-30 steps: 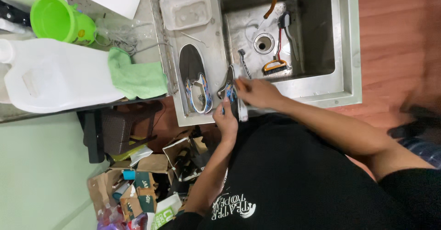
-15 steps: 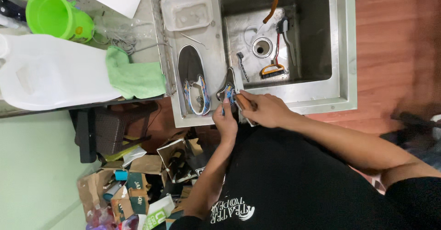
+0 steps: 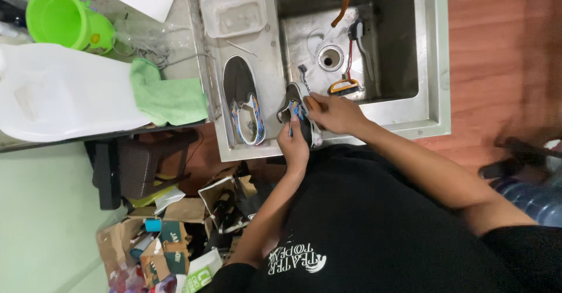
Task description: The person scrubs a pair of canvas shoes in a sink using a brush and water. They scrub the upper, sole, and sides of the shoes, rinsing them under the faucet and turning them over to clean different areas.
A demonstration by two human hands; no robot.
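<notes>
Head view showed us two patterned shoes: one lay sole-up (image 3: 243,103) on the sink's drainboard (image 3: 272,64), the other (image 3: 298,114) sat at the basin's front edge between our hands. We counted two brushes (image 3: 351,64) in the basin. Our left hand (image 3: 294,146) curled closed around the second shoe; our right hand (image 3: 333,112) pressed on it, fingers bent.

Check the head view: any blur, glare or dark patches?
Head view: lighting is even, with mild glare on the sink rim; the shoe in both hands is sharp; the right edge over the wooden floor smears with motion blur; the basin's far wall is shadowed.
</notes>
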